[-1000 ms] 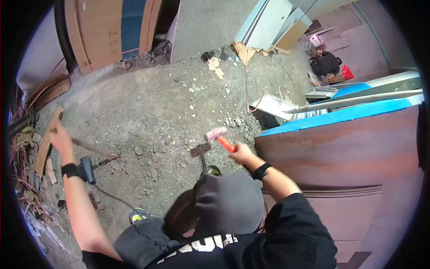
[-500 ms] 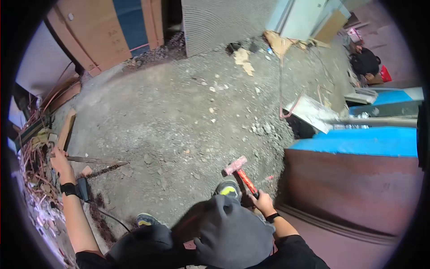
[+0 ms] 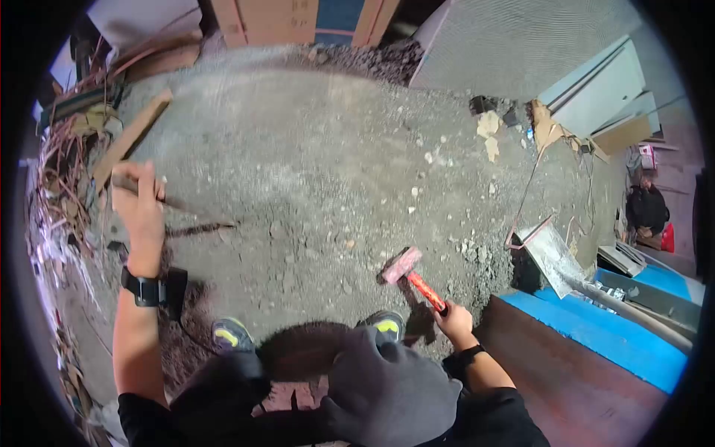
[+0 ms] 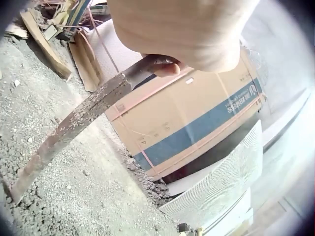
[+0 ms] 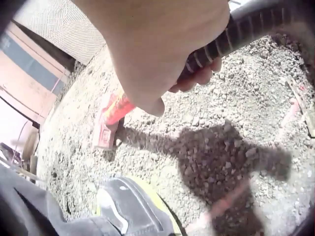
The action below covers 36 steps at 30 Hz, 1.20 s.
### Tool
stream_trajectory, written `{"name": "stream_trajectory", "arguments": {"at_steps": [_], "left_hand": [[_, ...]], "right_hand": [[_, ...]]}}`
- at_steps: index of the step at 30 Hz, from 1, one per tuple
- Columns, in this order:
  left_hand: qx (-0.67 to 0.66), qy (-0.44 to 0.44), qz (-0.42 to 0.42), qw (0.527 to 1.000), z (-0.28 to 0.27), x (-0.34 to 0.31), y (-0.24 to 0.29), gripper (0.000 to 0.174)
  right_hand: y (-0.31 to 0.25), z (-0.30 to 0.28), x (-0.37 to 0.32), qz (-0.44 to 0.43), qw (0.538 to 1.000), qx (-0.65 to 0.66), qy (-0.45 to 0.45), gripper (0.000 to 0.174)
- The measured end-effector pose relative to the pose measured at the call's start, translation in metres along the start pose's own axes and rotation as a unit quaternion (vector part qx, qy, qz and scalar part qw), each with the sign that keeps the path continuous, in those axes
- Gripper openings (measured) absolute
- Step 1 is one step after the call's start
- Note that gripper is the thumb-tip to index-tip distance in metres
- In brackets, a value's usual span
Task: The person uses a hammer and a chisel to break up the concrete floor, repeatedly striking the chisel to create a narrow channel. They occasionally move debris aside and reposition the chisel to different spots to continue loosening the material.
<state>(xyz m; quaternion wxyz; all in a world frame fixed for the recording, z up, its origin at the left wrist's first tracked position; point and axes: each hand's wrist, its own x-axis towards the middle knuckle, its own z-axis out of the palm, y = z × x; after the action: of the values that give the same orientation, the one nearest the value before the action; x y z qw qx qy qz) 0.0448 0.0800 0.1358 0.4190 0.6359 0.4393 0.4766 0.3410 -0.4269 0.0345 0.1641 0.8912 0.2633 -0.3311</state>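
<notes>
My left hand [image 3: 141,212] grips a long dirty metal bar [image 4: 83,110], a chisel-like rod whose far end meets the gravelly ground in the left wrist view. In my right hand [image 3: 456,325] is a hammer with a red-orange and black handle [image 3: 426,290]; its pinkish, dusty head [image 3: 403,266] is just above or on the rubble, which I cannot tell. The right wrist view shows the fingers of my right hand [image 5: 162,54] wrapped round the black grip, with the hammer head [image 5: 104,129] beyond the thumb.
Wood plank [image 3: 132,138] and tangled debris [image 3: 67,171] lie at left. Cardboard-wrapped panels [image 3: 283,21] and a grooved board [image 3: 514,48] stand at the back. A shovel [image 3: 550,257] and blue-edged slab [image 3: 588,331] are at right. Another person [image 3: 646,208] crouches far right.
The head view has swung left, so the surroundings shift rightward. My left hand, with the bar, appears farther right and higher than half a second ago; the hammer stays in my right hand, lower than at first.
</notes>
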Motion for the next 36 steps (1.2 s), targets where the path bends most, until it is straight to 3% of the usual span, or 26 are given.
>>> {"name": "stream_trajectory", "arguments": {"at_steps": [1, 4, 7, 11, 14, 17, 19, 20, 21, 22, 26, 28, 30, 31, 32, 34, 36], "left_hand": [[-0.012, -0.039, 0.012, 0.999, 0.005, -0.001, 0.004, 0.018], [-0.052, -0.022, -0.011, 0.998, 0.013, -0.003, 0.008, 0.018], [-0.066, -0.028, -0.02, 0.997, 0.012, 0.008, -0.001, 0.02], [-0.003, -0.056, -0.012, 0.998, 0.019, 0.029, -0.008, 0.023], [0.056, -0.083, 0.0, 0.995, 0.029, 0.029, -0.003, 0.023], [0.031, -0.079, -0.03, 0.996, 0.037, 0.023, 0.001, 0.026], [-0.016, -0.138, -0.01, 0.99, 0.033, 0.026, -0.009, 0.026], [-0.015, -0.135, -0.016, 0.991, 0.04, 0.026, -0.01, 0.028], [0.043, -0.17, 0.018, 0.984, 0.028, 0.041, -0.024, 0.013], [0.098, -0.202, 0.055, 0.973, 0.016, 0.056, -0.038, 0.011], [0.302, -0.169, 0.093, 0.933, 0.026, 0.063, -0.049, 0.035], [0.319, -0.171, 0.114, 0.925, 0.024, 0.072, -0.055, 0.035], [0.204, -0.173, 0.021, 0.963, 0.026, 0.076, -0.055, 0.034], [0.207, -0.171, 0.017, 0.963, 0.021, 0.084, -0.06, 0.034], [0.264, -0.201, 0.068, 0.941, 0.011, 0.092, -0.068, 0.033], [0.258, -0.182, 0.059, 0.947, 0.011, 0.08, -0.057, 0.028], [0.22, -0.167, 0.044, 0.96, 0.018, 0.067, -0.043, 0.025]], "right_hand": [[-0.001, 0.009, -0.001, 0.015, 1.0, 0.019, 0.007, 0.039], [-0.016, 0.04, 0.002, -0.015, 0.987, 0.148, 0.057, 0.032], [-0.048, 0.04, 0.013, -0.016, 0.988, 0.139, 0.07, 0.03], [-0.037, 0.027, -0.004, -0.032, 0.98, 0.184, 0.063, 0.039], [0.004, 0.062, -0.02, -0.023, 0.985, 0.158, 0.057, 0.045], [0.035, 0.074, -0.034, 0.012, 0.997, 0.079, 0.013, 0.047], [0.032, 0.069, -0.031, -0.008, 0.998, 0.03, 0.052, 0.045], [0.025, 0.069, -0.024, -0.017, 0.996, 0.053, 0.072, 0.044], [0.016, 0.069, -0.016, -0.025, 0.993, 0.075, 0.09, 0.043], [0.006, 0.067, -0.007, -0.035, 0.988, 0.098, 0.112, 0.042], [-0.077, 0.038, 0.04, -0.039, 0.977, 0.144, 0.15, 0.044], [-0.109, 0.023, 0.063, -0.053, 0.975, 0.16, 0.144, 0.044], [-0.129, 0.015, 0.074, -0.067, 0.967, 0.181, 0.165, 0.045], [-0.13, 0.016, 0.071, -0.071, 0.968, 0.179, 0.162, 0.045], [-0.126, 0.018, 0.066, -0.074, 0.972, 0.166, 0.149, 0.045], [-0.111, 0.033, 0.048, -0.116, 0.969, 0.15, 0.161, 0.042], [-0.094, 0.041, 0.019, -0.106, 0.984, 0.112, 0.092, 0.041]]}}
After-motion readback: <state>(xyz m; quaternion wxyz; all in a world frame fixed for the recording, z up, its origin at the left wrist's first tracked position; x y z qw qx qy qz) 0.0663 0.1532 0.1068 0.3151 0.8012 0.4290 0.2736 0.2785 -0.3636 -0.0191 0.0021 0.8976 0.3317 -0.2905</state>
